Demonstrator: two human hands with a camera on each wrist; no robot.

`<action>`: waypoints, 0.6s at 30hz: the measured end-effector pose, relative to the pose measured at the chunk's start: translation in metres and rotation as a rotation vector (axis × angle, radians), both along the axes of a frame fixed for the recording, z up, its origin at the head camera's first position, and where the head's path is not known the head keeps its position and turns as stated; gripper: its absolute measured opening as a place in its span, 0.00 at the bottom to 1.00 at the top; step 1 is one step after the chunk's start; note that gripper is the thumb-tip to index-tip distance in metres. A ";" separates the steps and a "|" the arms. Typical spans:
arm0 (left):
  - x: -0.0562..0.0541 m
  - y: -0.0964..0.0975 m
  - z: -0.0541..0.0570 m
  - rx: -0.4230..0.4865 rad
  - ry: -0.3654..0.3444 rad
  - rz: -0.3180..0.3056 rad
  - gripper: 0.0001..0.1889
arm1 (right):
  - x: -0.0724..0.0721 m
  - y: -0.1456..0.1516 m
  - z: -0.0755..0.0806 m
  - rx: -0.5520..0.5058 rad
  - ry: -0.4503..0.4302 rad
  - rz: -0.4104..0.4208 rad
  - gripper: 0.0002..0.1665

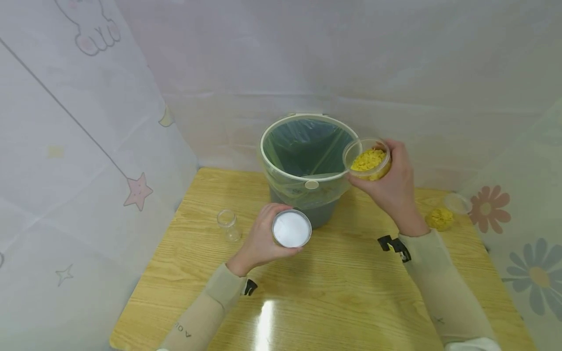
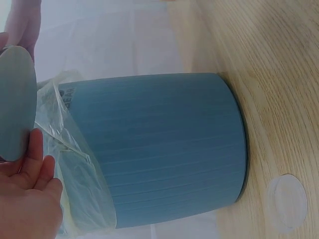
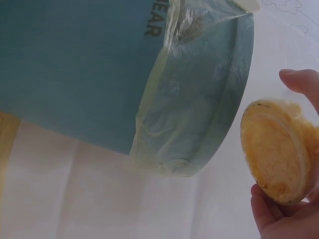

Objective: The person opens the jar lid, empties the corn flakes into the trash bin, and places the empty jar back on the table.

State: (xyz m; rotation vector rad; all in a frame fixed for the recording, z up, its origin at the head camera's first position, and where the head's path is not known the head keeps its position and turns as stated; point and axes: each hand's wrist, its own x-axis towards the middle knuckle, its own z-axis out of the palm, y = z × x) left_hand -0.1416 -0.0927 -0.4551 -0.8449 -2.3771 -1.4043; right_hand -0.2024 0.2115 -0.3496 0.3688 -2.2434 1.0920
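My right hand (image 1: pixel 397 187) grips a clear round plastic tub (image 1: pixel 368 158) of yellow flakes, tilted beside the right rim of a lined trash bin (image 1: pixel 322 214). Its yellowish base (image 3: pixel 274 157) shows in the right wrist view, level with the bin's mouth but apart from it. In front of the bin, my left hand (image 1: pixel 259 239) holds a round container (image 1: pixel 291 228) with a thin metallic rim and a white face; whether that is a lid or contents I cannot tell. Its flat round underside (image 2: pixel 17 104) appears in the left wrist view.
A small clear glass or jar (image 1: pixel 228 224) stands left on the wooden table (image 1: pixel 333 297). At the right edge sit another clear tub of yellow bits (image 1: pixel 440 219) and a clear lid (image 1: pixel 457 203). Printed white cloth (image 1: pixel 351 63) hangs behind and at both sides.
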 end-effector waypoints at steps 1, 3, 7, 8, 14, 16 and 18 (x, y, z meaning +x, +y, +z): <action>0.000 0.000 0.000 0.001 -0.001 -0.001 0.47 | -0.001 0.000 0.001 0.010 0.010 0.003 0.54; 0.000 0.001 -0.001 -0.001 -0.004 -0.003 0.47 | -0.002 0.001 0.002 0.027 0.025 0.004 0.53; 0.001 0.001 -0.002 -0.002 -0.007 -0.004 0.46 | -0.005 0.002 0.004 0.060 0.039 -0.008 0.53; 0.001 0.002 -0.002 -0.001 -0.006 -0.005 0.46 | -0.006 0.002 0.005 0.072 0.045 -0.009 0.52; 0.001 0.003 -0.002 0.009 -0.003 -0.009 0.45 | -0.009 0.002 0.008 0.129 0.076 0.005 0.51; 0.001 0.003 -0.002 0.007 -0.002 -0.011 0.45 | -0.010 0.002 0.009 0.136 0.072 0.008 0.51; 0.001 0.004 -0.003 0.005 -0.002 -0.013 0.45 | -0.010 0.001 0.010 0.143 0.066 0.007 0.52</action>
